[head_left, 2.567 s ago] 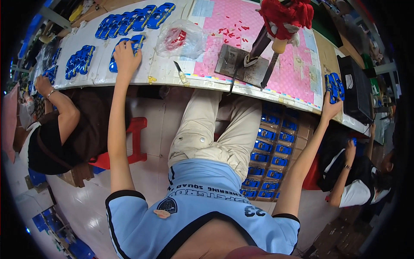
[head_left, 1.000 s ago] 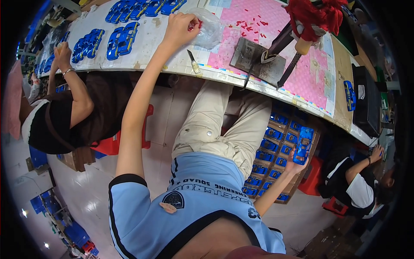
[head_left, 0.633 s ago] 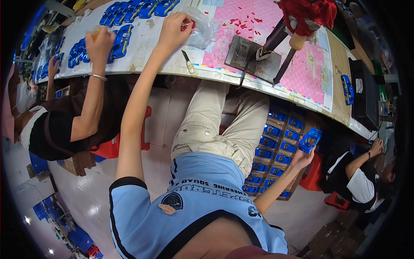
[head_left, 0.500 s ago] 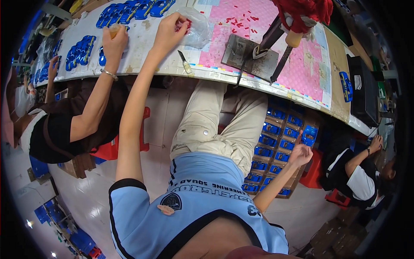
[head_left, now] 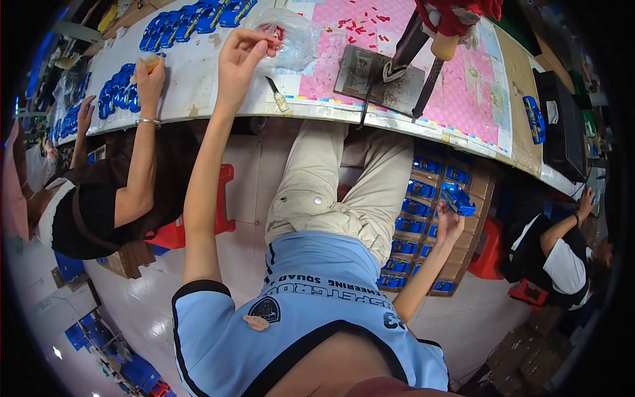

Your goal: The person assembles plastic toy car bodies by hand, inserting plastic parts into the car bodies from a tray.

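My left hand [head_left: 242, 64] is over the table beside a clear plastic bag [head_left: 299, 47]. Its thumb and fingers are pinched on what looks like a small red piece [head_left: 272, 41]. Low on the right, my right hand [head_left: 450, 227] grips a blue toy car body [head_left: 458, 200] by its near end, above a brown tray [head_left: 477, 228] with several more such bodies in compartments. Loose red pieces [head_left: 360, 28] lie scattered on a pink printed sheet [head_left: 473, 86]. A craft knife [head_left: 280, 99] rests near the table's edge.
A metal press stand [head_left: 370, 83] with a red-wrapped top stands on the table. Rows of blue car bodies [head_left: 192, 25] lie at the far left, where a co-worker's hand [head_left: 151, 76] works. Another blue body [head_left: 533, 119] lies beside a black box [head_left: 562, 126] on the right.
My right hand has taken hold of a blue car body and lifted it off the tray. My left hand has drawn back from the plastic bag, a little left and nearer.
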Tool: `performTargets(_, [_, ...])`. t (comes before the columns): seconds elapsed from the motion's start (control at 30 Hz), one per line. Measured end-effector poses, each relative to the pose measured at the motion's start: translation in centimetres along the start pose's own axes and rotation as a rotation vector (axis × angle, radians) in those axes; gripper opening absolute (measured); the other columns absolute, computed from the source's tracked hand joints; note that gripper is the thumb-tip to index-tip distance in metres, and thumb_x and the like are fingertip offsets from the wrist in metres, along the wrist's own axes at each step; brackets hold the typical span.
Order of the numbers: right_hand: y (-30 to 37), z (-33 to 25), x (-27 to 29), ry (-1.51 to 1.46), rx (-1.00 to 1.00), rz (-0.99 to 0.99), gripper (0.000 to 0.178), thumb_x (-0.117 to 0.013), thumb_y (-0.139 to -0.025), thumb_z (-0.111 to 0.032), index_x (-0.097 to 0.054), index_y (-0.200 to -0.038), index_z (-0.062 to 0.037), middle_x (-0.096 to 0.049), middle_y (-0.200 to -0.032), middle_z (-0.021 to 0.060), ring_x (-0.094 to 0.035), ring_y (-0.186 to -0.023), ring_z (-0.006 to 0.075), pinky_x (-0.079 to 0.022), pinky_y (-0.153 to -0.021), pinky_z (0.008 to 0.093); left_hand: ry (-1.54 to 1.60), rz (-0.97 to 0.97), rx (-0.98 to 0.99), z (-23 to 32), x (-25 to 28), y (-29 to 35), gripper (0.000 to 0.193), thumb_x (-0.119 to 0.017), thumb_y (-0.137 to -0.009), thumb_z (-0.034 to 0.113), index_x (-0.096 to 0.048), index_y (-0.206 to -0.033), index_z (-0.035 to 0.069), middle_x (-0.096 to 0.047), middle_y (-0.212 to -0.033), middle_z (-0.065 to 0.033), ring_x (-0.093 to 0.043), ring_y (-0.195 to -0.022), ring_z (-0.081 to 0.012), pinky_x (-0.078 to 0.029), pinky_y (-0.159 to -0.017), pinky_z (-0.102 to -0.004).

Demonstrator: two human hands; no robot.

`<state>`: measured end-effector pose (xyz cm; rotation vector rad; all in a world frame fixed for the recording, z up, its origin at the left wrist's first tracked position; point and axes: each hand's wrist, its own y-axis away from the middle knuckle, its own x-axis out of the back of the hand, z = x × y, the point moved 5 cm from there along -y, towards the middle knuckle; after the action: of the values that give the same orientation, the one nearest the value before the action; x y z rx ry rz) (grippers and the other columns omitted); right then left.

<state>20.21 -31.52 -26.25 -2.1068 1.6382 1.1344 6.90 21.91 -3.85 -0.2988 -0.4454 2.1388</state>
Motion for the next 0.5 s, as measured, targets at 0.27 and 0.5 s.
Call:
performTargets(0.27, [4.8,0.4,-12.2,0.42,-0.39,-0.261,0.053,-0.044,-0.082,-0.037,-0.045,-0.116,0.0045,-0.052,-0.107,0.0207,-0.057,-0.085,0.0349,-0.048,-0.068,0.0421,0.057,-0.375,-0.263,7.3,-8.2,5.1,0.016,-0.054,-0.075,-0.008,-0.047,-0.087,0.0,-0.061,-0.085,-0.0178,-0.058,-0.078,-0.0185,-0.047,-0.069,-0.029])
performTargets(0.5, [8.0,2.5,-21.3,0.747,-0.859,-0.998,0.059,-0.05,-0.081,-0.033,-0.038,-0.12,0.0098,-0.055,-0.096,0.0193,-0.06,-0.081,0.0222,-0.051,-0.069,0.0315,0.186,-0.72,-0.155,6.5,-16.5,9.8,0.023,-0.059,-0.06,-0.008,-0.057,-0.081,0.002,-0.064,-0.08,-0.0116,-0.06,-0.068,-0.0211,-0.043,-0.06,-0.0266])
